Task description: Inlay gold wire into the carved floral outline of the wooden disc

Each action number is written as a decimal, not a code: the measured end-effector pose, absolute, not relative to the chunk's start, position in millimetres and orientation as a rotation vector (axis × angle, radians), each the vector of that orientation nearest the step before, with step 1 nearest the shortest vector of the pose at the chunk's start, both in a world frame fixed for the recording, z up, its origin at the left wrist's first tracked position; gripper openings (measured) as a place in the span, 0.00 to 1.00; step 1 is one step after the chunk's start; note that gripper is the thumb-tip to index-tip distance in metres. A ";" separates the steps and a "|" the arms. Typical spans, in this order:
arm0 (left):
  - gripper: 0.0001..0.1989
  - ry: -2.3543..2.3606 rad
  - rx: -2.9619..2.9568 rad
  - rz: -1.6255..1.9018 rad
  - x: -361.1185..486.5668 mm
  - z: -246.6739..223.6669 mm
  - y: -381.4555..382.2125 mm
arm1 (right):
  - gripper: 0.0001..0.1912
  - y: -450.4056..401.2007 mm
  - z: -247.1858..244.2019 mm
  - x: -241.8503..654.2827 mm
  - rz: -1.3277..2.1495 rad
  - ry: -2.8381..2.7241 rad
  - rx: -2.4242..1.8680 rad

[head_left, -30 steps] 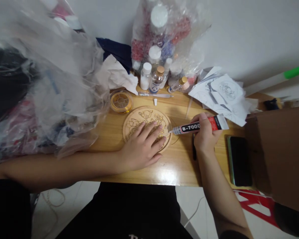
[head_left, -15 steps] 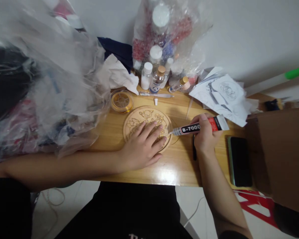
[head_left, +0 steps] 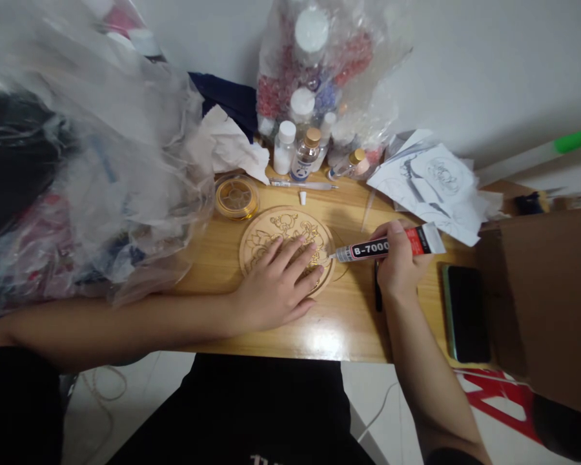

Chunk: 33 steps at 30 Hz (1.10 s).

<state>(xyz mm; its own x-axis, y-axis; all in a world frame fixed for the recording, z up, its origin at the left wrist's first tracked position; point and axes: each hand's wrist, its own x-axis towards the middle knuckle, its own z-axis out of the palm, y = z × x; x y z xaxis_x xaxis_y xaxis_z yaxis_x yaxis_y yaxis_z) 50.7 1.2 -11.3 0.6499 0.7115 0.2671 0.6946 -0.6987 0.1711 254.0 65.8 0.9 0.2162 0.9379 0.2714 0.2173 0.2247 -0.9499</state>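
Note:
A round wooden plaque (head_left: 255,240) with a drawn design and gold wire along parts of its lines lies flat on the table. My left hand (head_left: 283,281) rests on it, fingers spread, covering its lower middle. My right hand (head_left: 401,261) is closed around a B-7000 glue tube (head_left: 368,249), which points left. The tube's nozzle tip is at the plaque's right edge; whether it touches I cannot tell. A thin loop of wire sticks out past that edge. Above the plaque lies a small white cap (head_left: 303,198).
A spool of gold wire (head_left: 237,197) and a pen (head_left: 304,185) lie behind the plaque. Small bottles (head_left: 305,155) stand at the back before a plastic bag. Sketched papers (head_left: 436,184), a phone (head_left: 466,314) and a cardboard box (head_left: 552,303) are on the right. Plastic bags (head_left: 140,148) crowd the left.

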 end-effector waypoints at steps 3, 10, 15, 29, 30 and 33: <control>0.21 1.200 2.806 0.498 50.9 -11.1 1.0 | 0.17 65.9 1.8 253.6 0.733 -1.266 -1.264; 0.23 1.205 2.802 0.478 51.2 -11.0 1.1 | 0.17 64.9 1.6 254.3 0.765 -1.289 -1.254; 0.22 1.203 2.801 0.475 51.1 -10.8 1.0 | 0.18 64.9 1.5 255.1 0.760 -1.283 -1.261; 0.23 1.212 2.785 0.445 51.6 -11.3 1.1 | 0.16 64.5 2.1 256.4 0.835 -1.330 -1.234; 0.23 1.210 2.787 0.446 51.6 -11.3 1.1 | 0.16 64.4 2.0 256.3 0.847 -1.333 -1.228; 0.23 1.208 2.793 0.458 51.7 -11.3 1.2 | 0.16 64.5 1.8 256.1 0.830 -1.313 -1.222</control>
